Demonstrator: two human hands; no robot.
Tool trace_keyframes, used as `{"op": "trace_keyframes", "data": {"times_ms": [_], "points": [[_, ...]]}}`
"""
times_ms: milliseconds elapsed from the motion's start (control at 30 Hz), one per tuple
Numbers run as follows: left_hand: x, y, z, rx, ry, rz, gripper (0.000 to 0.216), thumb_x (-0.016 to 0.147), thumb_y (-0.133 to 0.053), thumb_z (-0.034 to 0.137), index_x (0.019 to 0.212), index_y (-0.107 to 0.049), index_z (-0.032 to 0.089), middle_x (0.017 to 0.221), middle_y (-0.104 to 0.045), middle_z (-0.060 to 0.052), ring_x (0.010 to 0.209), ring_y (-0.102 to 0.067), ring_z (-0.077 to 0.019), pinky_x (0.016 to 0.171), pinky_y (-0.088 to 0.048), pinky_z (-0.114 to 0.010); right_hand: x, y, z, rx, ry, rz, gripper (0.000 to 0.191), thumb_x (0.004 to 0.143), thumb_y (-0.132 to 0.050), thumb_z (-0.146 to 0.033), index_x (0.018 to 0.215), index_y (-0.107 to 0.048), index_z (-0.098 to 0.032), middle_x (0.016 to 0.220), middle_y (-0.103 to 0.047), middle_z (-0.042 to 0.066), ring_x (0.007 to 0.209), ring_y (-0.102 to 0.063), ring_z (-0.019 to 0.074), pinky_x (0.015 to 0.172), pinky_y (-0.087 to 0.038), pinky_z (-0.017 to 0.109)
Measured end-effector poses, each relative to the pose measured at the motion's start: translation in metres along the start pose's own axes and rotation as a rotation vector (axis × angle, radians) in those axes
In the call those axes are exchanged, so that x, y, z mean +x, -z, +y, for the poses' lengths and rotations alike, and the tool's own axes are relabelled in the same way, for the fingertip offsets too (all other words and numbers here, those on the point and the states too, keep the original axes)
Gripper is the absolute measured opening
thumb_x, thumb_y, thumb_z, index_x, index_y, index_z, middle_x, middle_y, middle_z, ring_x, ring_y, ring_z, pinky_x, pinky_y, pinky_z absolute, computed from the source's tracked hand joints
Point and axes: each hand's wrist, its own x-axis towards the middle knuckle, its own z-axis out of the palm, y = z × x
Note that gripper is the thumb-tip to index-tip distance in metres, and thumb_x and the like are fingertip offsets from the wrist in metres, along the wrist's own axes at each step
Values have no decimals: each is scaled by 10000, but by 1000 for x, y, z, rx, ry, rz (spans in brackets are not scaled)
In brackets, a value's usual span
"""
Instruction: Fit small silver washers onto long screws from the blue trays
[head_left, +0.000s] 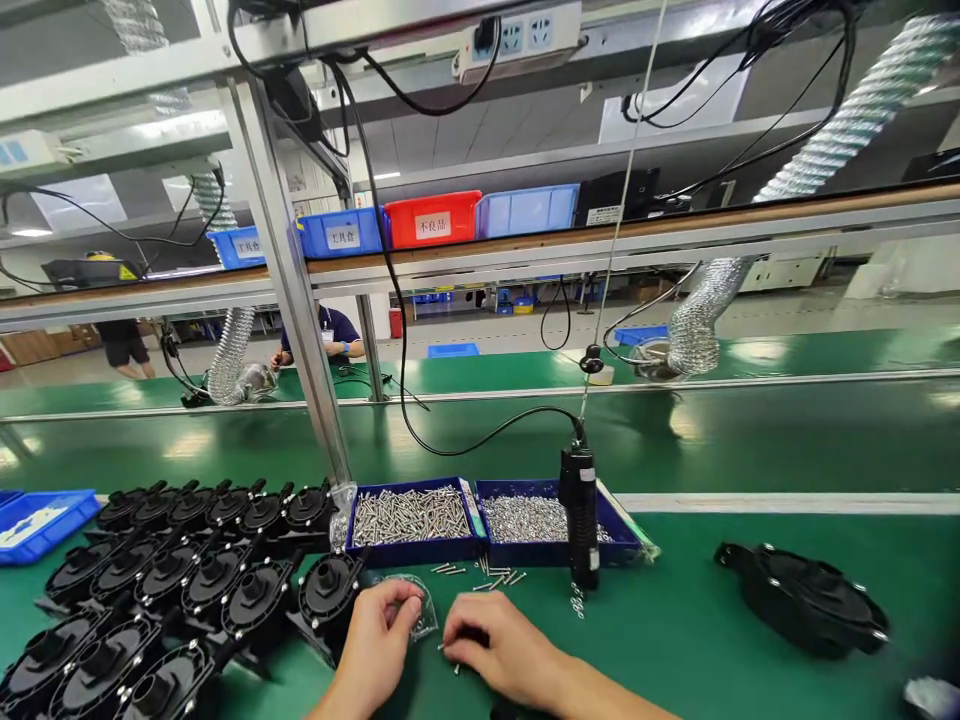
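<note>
My left hand is curled on the green bench, its fingertips pinching the edge of a small clear plastic piece beside a black round housing. My right hand lies close to it, fingers pinched together over a few loose screws on the mat. More loose screws are scattered just in front of two blue trays full of screws. A black electric screwdriver hangs upright on a cord over the right tray.
Several black round housings are packed in rows on the left. A single black housing lies at the right. A blue bin sits at far left. An upright metal post stands behind. A person in a dark shirt works beyond the conveyor.
</note>
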Motion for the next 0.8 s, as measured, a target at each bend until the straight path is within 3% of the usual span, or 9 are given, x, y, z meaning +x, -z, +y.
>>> {"op": "trace_keyframes", "data": {"times_ms": [133, 200, 333, 500, 633, 800], "points": [[2, 1, -4, -21, 54, -13, 524, 785, -715, 603, 951, -770, 109, 957, -766, -140, 861, -680, -267, 773, -522, -340, -1, -10, 15, 71, 52, -45, 45, 798, -763, -211, 763, -778, -235, 783, -753, 26, 806, -650, 227, 823, -473, 340], [3, 1, -4, -44, 75, -28, 530, 769, -734, 599, 961, -770, 106, 953, -768, -139, 847, -679, -258, 757, -517, -330, 2, -15, 18, 124, -5, 31, 22, 815, -755, -229, 811, -776, -228, 792, -744, 28, 791, -644, 224, 810, -493, 341], [1, 1, 0, -80, 108, -59, 545, 744, -763, 609, 947, -768, 103, 929, -764, -133, 826, -677, -245, 760, -510, -319, 1, -24, 19, 313, -177, 192, 159, 906, -686, -340, 934, -732, -190, 849, -753, 49, 717, -676, 205, 666, -571, 298], [-3, 0, 11, -84, 159, -108, 551, 753, -773, 603, 948, -754, 88, 894, -750, -120, 756, -641, -203, 706, -464, -288, 3, -26, 19, 475, -270, 268, 357, 854, -765, -495, 1013, -684, -187, 956, -789, 91, 838, -751, 250, 747, -634, 338], [-4, -2, 16, -99, 169, -148, 547, 766, -763, 614, 916, -745, 88, 844, -718, -95, 727, -599, -178, 693, -437, -274, 5, -24, 18, 490, -289, 272, 327, 816, -826, -436, 998, -708, -191, 941, -805, 90, 920, -771, 286, 824, -628, 368], [-7, 0, 19, -62, 137, -191, 499, 831, -720, 595, 862, -728, 96, 781, -674, -60, 706, -562, -160, 675, -405, -264, 3, -21, 13, 426, -233, 241, 195, 869, -780, -315, 1017, -733, -197, 955, -822, 72, 920, -789, 279, 846, -628, 349]]}}
